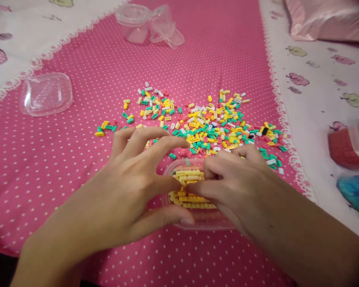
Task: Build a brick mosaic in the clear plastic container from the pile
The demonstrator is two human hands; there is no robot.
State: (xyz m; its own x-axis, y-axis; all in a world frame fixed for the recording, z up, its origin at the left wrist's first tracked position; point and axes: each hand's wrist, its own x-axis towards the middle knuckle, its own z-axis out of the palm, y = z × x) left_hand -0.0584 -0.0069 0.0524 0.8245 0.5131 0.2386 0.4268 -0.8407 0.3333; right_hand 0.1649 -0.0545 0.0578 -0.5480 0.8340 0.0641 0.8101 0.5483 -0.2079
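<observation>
A clear plastic container [197, 223] stands in front of me with rows of small yellow bricks [193, 201] lined up inside. My left hand [137, 175] arches over its left side with fingers spread. One of its fingertips reaches in to the yellow bricks, while the thumb lies along the near rim. From the right, my right hand [236, 179] leans over the container, its fingers curled and one digit extended onto the bricks, close to the left fingertip. Whatever its fingertips may pinch is hidden. Just beyond both hands spreads a loose pile of small coloured bricks [209, 131].
A clear lid [46, 94] lies at the left on the pink dotted cloth [86, 83]. Empty clear cups [134, 24] sit at the far side. At the right are tubs with red bricks [347, 147] and blue bricks [354, 193], and a pink bag [329, 20] behind.
</observation>
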